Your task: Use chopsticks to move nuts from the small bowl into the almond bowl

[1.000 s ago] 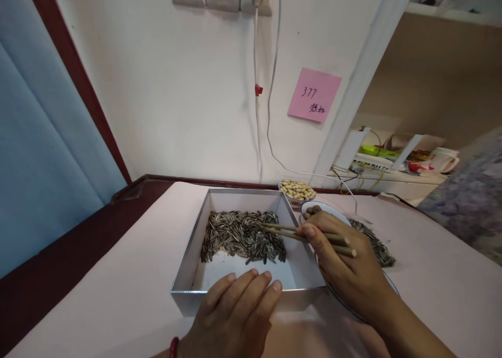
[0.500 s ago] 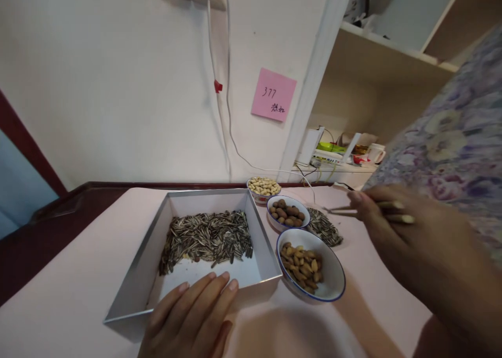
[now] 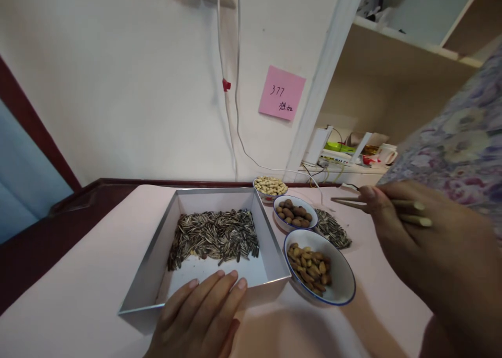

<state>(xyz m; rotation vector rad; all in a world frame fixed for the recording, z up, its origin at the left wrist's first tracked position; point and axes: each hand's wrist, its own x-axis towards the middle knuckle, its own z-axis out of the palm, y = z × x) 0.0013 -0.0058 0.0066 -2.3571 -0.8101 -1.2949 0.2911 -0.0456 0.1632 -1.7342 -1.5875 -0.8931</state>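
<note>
An open silver-white box (image 3: 147, 269) holds a layer of striped sunflower seeds (image 3: 215, 235), heaped toward its far side. My left hand (image 3: 202, 311) grips the box's near wall, fingers over the rim and thumb outside. My right hand (image 3: 415, 243) is closed around a pair of chopsticks (image 3: 349, 203), whose tips point left, with nothing visible between them. Below and left of the tips lies a pile of sunflower seeds (image 3: 332, 228) on the table. Beside the box stand a blue-rimmed bowl (image 3: 341, 277) of almond-like nuts (image 3: 309, 268) and a bowl (image 3: 280, 223) of round brown nuts (image 3: 294, 213).
A bowl of pale nuts (image 3: 270, 184) stands at the back by the wall. A white cable (image 3: 274, 169) hangs down to the pink tabletop (image 3: 98, 253). Shelves (image 3: 408, 55) and a person's floral clothing (image 3: 463, 123) are at the right.
The whole view has shifted slightly, so things appear farther right. My right hand has lifted the chopstick tips a little. My left hand keeps its place on the box.
</note>
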